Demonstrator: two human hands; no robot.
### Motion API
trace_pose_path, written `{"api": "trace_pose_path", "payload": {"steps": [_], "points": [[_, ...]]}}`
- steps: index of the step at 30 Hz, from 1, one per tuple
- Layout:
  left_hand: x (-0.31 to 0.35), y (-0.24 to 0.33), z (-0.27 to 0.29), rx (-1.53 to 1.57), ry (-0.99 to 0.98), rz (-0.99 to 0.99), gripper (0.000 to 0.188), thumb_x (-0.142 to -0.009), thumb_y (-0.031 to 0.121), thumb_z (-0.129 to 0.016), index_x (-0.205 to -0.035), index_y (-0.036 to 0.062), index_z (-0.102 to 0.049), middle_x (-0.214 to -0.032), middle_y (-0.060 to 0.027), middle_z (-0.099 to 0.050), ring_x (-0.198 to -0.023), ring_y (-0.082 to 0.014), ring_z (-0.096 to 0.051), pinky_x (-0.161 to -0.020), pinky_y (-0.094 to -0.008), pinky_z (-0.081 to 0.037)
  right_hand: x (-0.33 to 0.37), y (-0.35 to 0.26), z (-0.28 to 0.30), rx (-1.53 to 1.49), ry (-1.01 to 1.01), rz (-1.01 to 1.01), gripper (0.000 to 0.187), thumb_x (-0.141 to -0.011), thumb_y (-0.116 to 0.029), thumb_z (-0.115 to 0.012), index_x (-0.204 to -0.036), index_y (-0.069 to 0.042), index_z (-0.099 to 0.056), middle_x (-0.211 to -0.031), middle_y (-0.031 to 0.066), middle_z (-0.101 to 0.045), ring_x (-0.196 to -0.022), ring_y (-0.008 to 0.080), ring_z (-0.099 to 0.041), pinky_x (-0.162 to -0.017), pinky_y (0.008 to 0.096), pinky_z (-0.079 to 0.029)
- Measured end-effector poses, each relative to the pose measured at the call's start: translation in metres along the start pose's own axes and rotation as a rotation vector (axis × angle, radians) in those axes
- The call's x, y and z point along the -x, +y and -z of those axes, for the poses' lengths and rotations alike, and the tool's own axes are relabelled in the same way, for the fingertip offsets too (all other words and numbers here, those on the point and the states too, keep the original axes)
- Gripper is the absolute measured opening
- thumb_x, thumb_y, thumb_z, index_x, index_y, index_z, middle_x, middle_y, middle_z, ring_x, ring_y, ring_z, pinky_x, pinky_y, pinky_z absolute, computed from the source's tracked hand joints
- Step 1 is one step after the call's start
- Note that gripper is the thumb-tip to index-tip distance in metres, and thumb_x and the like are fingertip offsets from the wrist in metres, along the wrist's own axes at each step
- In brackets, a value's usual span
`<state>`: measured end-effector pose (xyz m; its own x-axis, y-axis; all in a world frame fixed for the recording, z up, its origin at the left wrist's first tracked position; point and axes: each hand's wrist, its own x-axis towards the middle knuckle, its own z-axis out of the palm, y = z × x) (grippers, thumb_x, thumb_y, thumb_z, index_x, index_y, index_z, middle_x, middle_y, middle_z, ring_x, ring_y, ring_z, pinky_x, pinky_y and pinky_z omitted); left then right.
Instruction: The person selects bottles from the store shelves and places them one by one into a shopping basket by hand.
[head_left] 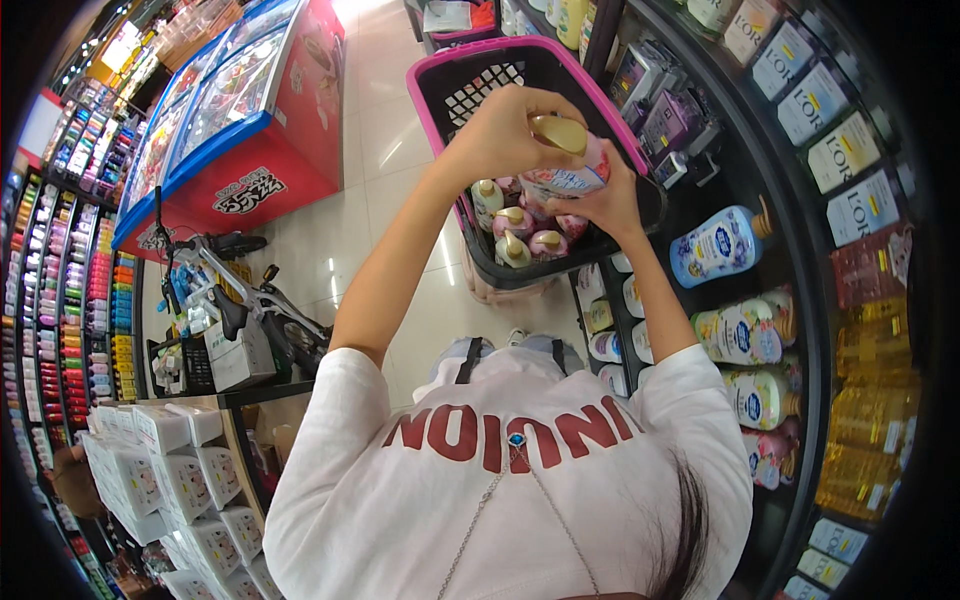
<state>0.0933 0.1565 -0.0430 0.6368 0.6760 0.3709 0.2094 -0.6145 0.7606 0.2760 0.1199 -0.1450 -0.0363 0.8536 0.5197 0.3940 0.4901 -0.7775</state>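
Pink bottle (572, 178) between both hands (503, 130) (612, 205)

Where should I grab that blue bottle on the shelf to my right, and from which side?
Probably around the broad middle of the blue bottle, from its printed front: that front faces you uncovered, and the body is much wider than the tan top. Your right hand is nearer, though it holds the pink bottle.
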Motion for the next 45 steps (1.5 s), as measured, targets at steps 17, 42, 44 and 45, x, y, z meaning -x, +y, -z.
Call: {"api": "trace_pose_path", "payload": {"steps": [17,42,44,45], "points": [[0.009,-0.132,-0.018,0.054,-0.104,0.352,0.039,-0.054,0.019,-0.081,-0.088,0.0034,-0.067,-0.081,-0.0121,-0.066,-0.078,-0.0238,-0.063,-0.072,-0.0328,-0.048,0.018,0.102,-0.061,0.045,-0.312,-0.328,0.088,-0.043,-0.031,-0.087,-0.116,0.001,-0.048,-0.103,0.0161,-0.062,-0.096,0.0255,-0.061,-0.083,0.0342,-0.047],[0.000,-0.222,-0.016,0.294,-0.312,0.745,0.026,-0.072,0.012,-0.074,-0.093,0.0056,-0.061,-0.082,-0.0051,-0.064,-0.071,-0.0104,-0.057,-0.061,-0.0240,-0.045,0.004,0.117,-0.088,-0.001,-0.474,-0.615,0.076,-0.039,-0.019,-0.084,-0.108,-0.005,-0.058,-0.098,0.0090,-0.064,-0.091,0.0213,-0.060,-0.084,0.0310,-0.045],[-0.004,-0.227,-0.014,0.289,-0.317,0.801,0.027,-0.072,0.014,-0.074,-0.095,0.0066,-0.060,-0.084,-0.0054,-0.063,-0.071,-0.0097,-0.056,-0.060,-0.0231,-0.045,0.005,0.136,-0.096,0.022,-0.480,-0.639,0.075,-0.038,-0.021,-0.084,-0.107,-0.005,-0.058,-0.098,0.0093,-0.065,-0.091,0.0215,-0.061,-0.084,0.0310,-0.046],[-0.006,-0.231,-0.014,0.284,-0.325,0.857,0.028,-0.073,0.015,-0.073,-0.097,0.0076,-0.060,-0.085,-0.0056,-0.063,-0.070,-0.0089,-0.056,-0.058,-0.0223,-0.044,0.007,0.147,-0.099,0.045,-0.484,-0.664,0.075,-0.038,-0.023,-0.085,-0.106,-0.005,-0.059,-0.097,0.0095,-0.065,-0.091,0.0217,-0.061,-0.083,0.0311,-0.046]]}}
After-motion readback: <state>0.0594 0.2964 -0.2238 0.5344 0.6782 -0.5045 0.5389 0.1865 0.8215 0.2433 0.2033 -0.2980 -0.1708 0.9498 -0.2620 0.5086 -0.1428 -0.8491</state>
